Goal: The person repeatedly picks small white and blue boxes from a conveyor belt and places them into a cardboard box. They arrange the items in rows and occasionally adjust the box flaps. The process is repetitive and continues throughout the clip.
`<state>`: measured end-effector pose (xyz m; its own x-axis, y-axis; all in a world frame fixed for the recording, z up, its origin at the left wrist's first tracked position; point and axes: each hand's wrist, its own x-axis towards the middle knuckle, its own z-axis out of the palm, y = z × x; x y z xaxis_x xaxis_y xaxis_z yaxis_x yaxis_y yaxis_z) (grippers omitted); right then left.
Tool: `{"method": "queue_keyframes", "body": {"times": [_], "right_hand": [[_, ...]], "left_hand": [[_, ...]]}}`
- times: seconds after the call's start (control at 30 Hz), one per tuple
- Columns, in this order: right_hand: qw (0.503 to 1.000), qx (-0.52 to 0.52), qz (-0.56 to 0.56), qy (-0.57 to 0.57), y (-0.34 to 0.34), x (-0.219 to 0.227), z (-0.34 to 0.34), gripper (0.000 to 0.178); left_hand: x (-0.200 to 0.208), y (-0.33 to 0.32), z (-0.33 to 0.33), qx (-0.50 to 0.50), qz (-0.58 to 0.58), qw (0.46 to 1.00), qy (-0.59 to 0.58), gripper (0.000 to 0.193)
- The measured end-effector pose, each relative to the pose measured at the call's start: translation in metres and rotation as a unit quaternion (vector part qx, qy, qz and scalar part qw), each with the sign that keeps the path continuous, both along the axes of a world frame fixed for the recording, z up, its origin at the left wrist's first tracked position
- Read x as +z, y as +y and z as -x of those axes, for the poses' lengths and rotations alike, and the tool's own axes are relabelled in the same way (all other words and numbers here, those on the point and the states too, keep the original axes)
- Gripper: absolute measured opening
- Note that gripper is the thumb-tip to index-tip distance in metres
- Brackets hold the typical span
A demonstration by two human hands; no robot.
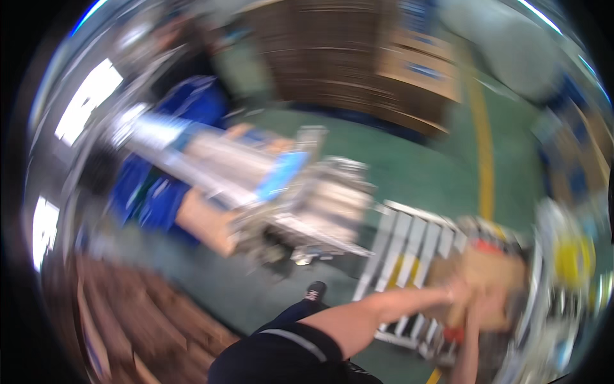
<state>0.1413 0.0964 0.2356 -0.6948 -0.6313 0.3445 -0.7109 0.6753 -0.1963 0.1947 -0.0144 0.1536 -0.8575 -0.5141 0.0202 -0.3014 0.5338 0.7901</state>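
Note:
The picture is heavily motion-blurred. Both my forearms reach to the lower right, where my left hand and my right hand are on a brown cardboard box. The box lies on a roller conveyor with pale slats. My fingers blur into the box, so the grip itself is unclear. Something small and red shows just below the box.
A metal machine with a blue panel stands at centre. A person in blue clothing is behind it to the left. Stacked cardboard boxes fill the back, wooden pallets the lower left. The green floor carries a yellow line.

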Motion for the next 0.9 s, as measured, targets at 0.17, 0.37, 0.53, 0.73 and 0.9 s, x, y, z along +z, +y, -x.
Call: {"method": "queue_keyframes", "body": {"times": [0.17,0.37,0.53,0.73,0.9], "right_hand": [[0.818,0.317,-0.390,0.279,0.090,-0.014,-0.045,0.037],[0.873,0.423,-0.236,-0.053,0.036,-0.060,-0.170,0.042],[0.789,0.352,-0.444,-0.239,0.032,-0.151,-0.315,0.050],[0.674,0.576,-0.339,-0.315,-0.045,-0.138,-0.501,0.042],[0.694,0.460,-0.495,-0.248,-0.172,-0.060,-0.624,0.029]], "left_hand": [[0.071,-0.006,-0.230,-0.252,0.131,0.958,0.046,0.020],[0.254,-0.116,-0.664,0.255,0.356,0.858,-0.270,0.013],[0.469,-0.035,-1.091,0.767,0.397,0.347,-0.365,0.054],[0.577,0.107,-1.376,0.776,0.379,0.078,-0.497,0.091],[0.580,0.094,-1.401,0.645,0.532,0.264,-0.481,0.019]]}}
